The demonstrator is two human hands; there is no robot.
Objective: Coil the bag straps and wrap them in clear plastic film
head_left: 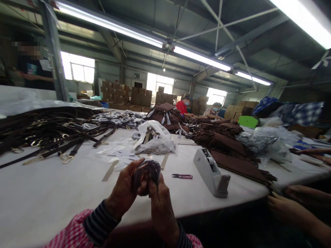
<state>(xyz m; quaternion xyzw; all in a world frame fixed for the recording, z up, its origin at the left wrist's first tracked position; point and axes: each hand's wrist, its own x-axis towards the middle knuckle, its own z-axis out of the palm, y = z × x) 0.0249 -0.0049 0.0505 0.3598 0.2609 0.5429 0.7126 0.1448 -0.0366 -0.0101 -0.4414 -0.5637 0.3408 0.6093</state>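
near the held bundle (152, 169), a tape dispenser (208, 175) bears unreadable lettering (198, 159)

Left hand (124, 187): raised in front of the body, closed in a grip, palm turned inward | Right hand (161, 203): just beside it, upright, fingers bent | Forearms (99, 222): angled up from below, sleeved | Fingertips (141, 188): near each other, possibly touching; blurred
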